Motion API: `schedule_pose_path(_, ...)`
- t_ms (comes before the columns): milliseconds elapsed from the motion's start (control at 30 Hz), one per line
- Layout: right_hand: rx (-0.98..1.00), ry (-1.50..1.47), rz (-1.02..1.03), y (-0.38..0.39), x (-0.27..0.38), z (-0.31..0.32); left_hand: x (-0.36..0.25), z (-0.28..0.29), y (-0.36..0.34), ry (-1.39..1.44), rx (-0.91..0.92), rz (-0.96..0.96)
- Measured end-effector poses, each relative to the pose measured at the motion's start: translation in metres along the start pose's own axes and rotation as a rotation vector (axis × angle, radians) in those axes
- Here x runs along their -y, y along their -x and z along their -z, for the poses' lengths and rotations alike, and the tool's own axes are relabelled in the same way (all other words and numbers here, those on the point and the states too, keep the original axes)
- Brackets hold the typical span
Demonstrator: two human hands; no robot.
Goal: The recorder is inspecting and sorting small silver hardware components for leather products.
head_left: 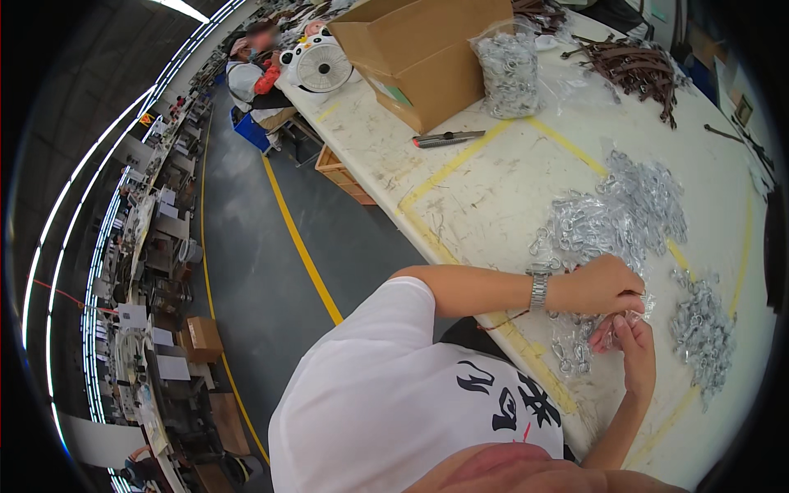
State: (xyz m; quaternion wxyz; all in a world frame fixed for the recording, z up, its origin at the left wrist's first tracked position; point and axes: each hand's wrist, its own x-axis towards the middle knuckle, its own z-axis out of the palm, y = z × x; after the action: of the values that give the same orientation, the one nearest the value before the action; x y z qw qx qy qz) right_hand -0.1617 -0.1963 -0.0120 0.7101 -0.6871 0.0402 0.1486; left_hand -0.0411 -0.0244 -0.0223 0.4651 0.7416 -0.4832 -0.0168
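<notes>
My left hand (593, 284), with a metal watch (539, 290) on its wrist, bends over the white table (567, 152). Its fingers pinch a small clear plastic bag (648, 307). Facing it from below, my right hand (637, 352) has thumb and fingers closed on the same bag. What the bag contains is mostly hidden by my fingers. Just beyond my left hand spreads a heap of small clear bags with silver metal snap hooks (612, 209). Loose silver metal hooks (703, 333) lie piled right of my hands. A few bagged hooks (573, 352) rest near my body.
A cardboard box (427, 62), a large clear bag of metal hooks (507, 74) and a utility knife (449, 139) sit farther back. Brown straps (629, 72) are bundled at the far right. Beyond a white fan (323, 67), another person (256, 86) sits beside the table.
</notes>
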Motion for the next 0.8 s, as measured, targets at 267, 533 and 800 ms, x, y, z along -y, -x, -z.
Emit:
schedule_pose_path(267, -0.284, -0.375, 0.338, -0.012, -0.005, 0.023, -0.01, 0.0, -0.004, 0.595, -0.098, 0.29)
schedule_pose_path(533, -0.24, -0.406, 0.185, -0.013, -0.035, 0.036, -0.007, -0.022, 0.001, 1.121, 0.067, 0.357)
schedule_pose_path(800, -0.334, -0.472, 0.221, 0.004, -0.005, 0.009, -0.012, -0.025, 0.001, 1.168, 0.152, 0.44)
